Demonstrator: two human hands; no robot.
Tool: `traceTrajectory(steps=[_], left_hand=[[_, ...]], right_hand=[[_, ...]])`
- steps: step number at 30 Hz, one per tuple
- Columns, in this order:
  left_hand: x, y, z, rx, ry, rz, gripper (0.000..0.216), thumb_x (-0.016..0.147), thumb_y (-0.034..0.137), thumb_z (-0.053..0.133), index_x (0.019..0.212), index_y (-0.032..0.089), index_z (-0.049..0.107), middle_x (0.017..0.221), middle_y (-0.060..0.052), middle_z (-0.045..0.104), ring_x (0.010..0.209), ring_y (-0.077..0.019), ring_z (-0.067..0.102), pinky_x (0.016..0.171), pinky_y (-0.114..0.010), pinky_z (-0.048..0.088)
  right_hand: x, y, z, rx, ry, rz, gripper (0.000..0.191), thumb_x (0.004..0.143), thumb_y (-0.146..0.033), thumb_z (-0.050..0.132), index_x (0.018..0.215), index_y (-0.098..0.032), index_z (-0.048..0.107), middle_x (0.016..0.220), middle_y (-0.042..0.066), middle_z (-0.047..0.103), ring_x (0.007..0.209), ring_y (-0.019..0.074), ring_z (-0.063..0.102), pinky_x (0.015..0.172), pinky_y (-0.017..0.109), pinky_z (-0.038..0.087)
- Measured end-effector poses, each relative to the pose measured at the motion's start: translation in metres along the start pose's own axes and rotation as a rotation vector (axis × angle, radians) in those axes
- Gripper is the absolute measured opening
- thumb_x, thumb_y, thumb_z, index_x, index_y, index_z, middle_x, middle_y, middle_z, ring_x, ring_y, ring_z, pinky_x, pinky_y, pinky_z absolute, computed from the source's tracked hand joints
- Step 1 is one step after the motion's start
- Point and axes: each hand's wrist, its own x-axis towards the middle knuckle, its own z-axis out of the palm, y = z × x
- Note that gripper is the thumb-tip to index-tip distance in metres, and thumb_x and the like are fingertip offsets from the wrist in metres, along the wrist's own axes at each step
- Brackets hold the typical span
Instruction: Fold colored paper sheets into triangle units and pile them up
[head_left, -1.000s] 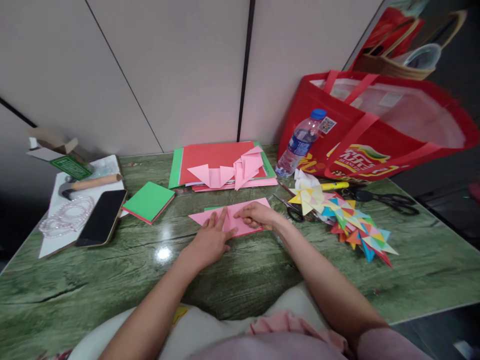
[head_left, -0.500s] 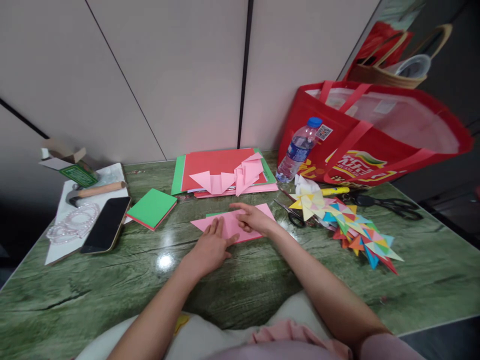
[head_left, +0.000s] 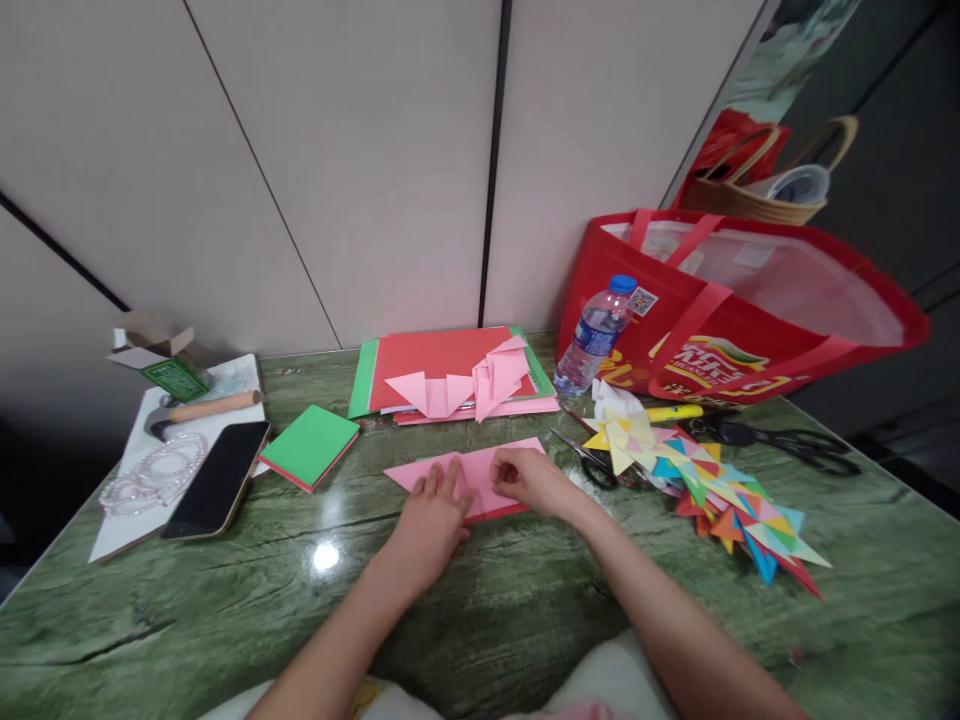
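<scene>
A pink folded sheet of paper (head_left: 480, 468) lies flat on the green table (head_left: 225, 590) in front of me. My left hand (head_left: 431, 512) rests on its left part with fingers stretched out flat. My right hand (head_left: 532, 480) lies on the sheet's right part, fingers curled and pressing the paper. Both hands touch the sheet close together.
Behind lie a stack of red and green sheets (head_left: 442, 355) with pink folded pieces (head_left: 469, 385). A green pad (head_left: 311, 447), phone (head_left: 217, 480), beads (head_left: 154, 470) and hammer (head_left: 199, 410) sit left. Right: water bottle (head_left: 596, 335), red bag (head_left: 742, 300), two scissors (head_left: 787, 445), colourful folded stars (head_left: 712, 485).
The camera tilted up, so everything sits lower in view. My right hand's fingers drew back from the sheet's far edge and curled on the paper; my left hand stayed flat on it.
</scene>
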Motion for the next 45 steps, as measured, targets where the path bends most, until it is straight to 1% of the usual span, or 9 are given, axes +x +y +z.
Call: traceTrajectory(steps=[4, 6, 9, 15, 19, 24, 28, 32, 45], left_hand=[[-0.005, -0.001, -0.002, -0.113, 0.529, 0.021, 0.029, 0.092, 0.025, 0.038, 0.111, 0.022, 0.060, 0.120, -0.010, 0.062, 0.108, -0.0214, 0.058, 0.093, -0.039, 0.045], [-0.007, -0.003, -0.002, -0.172, 0.645, 0.023, 0.031, 0.094, 0.027, 0.034, 0.100, 0.021, 0.064, 0.098, -0.007, 0.069, 0.090, -0.0176, 0.063, 0.082, -0.033, 0.050], [-0.005, -0.005, -0.002, -0.180, 0.507, -0.030, 0.025, 0.091, 0.032, 0.043, 0.095, 0.019, 0.064, 0.088, -0.006, 0.070, 0.084, -0.0190, 0.064, 0.074, -0.032, 0.051], [0.004, -0.003, -0.003, -0.101, 0.094, -0.119, 0.054, 0.074, 0.032, 0.069, 0.122, 0.015, 0.051, 0.128, -0.013, 0.055, 0.122, -0.0285, 0.047, 0.101, -0.039, 0.038], [0.006, -0.004, -0.001, -0.083, -0.048, -0.147, 0.057, 0.071, 0.025, 0.071, 0.123, 0.012, 0.049, 0.131, -0.016, 0.052, 0.125, -0.0282, 0.043, 0.102, -0.036, 0.037], [0.007, -0.007, 0.001, -0.084, -0.081, -0.143, 0.036, 0.075, 0.019, 0.065, 0.109, 0.009, 0.056, 0.126, -0.016, 0.054, 0.118, -0.0258, 0.049, 0.099, -0.033, 0.039], [0.007, -0.006, -0.004, -0.067, -0.107, -0.144, 0.033, 0.077, 0.018, 0.062, 0.108, 0.008, 0.057, 0.123, -0.016, 0.056, 0.115, -0.0261, 0.050, 0.096, -0.034, 0.041], [0.006, -0.004, -0.007, -0.052, -0.133, -0.159, 0.032, 0.078, 0.018, 0.060, 0.109, 0.008, 0.057, 0.121, -0.015, 0.057, 0.114, -0.0254, 0.051, 0.095, -0.034, 0.041], [0.002, -0.002, -0.009, -0.004, -0.148, -0.111, 0.031, 0.078, 0.018, 0.058, 0.108, 0.009, 0.058, 0.116, -0.015, 0.059, 0.108, -0.0260, 0.054, 0.090, -0.035, 0.045]], right_hand=[[0.001, -0.002, -0.006, 0.126, 0.289, -0.194, 0.011, 0.078, -0.016, 0.052, 0.079, -0.019, 0.063, 0.079, 0.004, 0.063, 0.072, 0.0142, 0.058, 0.061, 0.023, 0.043], [0.003, -0.002, -0.009, 0.214, 0.504, -0.179, 0.015, 0.081, -0.023, 0.051, 0.085, -0.019, 0.064, 0.089, 0.007, 0.063, 0.077, 0.0159, 0.058, 0.060, 0.024, 0.045], [0.010, 0.003, -0.012, 0.385, 0.672, -0.069, 0.026, 0.081, -0.034, 0.051, 0.099, -0.018, 0.062, 0.099, 0.009, 0.060, 0.071, 0.0153, 0.057, 0.057, 0.025, 0.047], [0.023, 0.018, -0.016, 0.748, 0.435, -0.097, 0.078, 0.074, -0.042, 0.059, 0.142, -0.033, 0.022, 0.146, 0.009, 0.029, 0.103, 0.0186, 0.057, 0.074, 0.032, 0.054], [0.025, 0.030, -0.015, 0.685, 0.360, -0.031, 0.070, 0.077, -0.033, 0.057, 0.141, -0.029, 0.028, 0.145, 0.010, 0.033, 0.114, 0.0205, 0.054, 0.087, 0.037, 0.050], [0.009, 0.027, -0.013, 0.188, 0.209, -0.082, 0.043, 0.076, -0.023, 0.061, 0.119, -0.016, 0.059, 0.128, 0.014, 0.056, 0.122, 0.0251, 0.048, 0.105, 0.043, 0.034], [-0.006, 0.010, -0.004, -0.083, -0.017, -0.109, 0.070, 0.063, -0.020, 0.075, 0.128, -0.011, 0.051, 0.143, 0.018, 0.037, 0.136, 0.0298, 0.025, 0.111, 0.045, 0.024], [-0.010, -0.003, 0.001, -0.218, -0.174, -0.065, 0.083, 0.056, -0.017, 0.079, 0.132, -0.008, 0.047, 0.146, 0.022, 0.028, 0.137, 0.0307, 0.022, 0.112, 0.042, 0.021], [-0.013, -0.011, 0.000, -0.294, -0.177, -0.070, 0.077, 0.058, -0.011, 0.077, 0.130, -0.011, 0.050, 0.145, 0.021, 0.031, 0.134, 0.0309, 0.029, 0.111, 0.042, 0.027]])
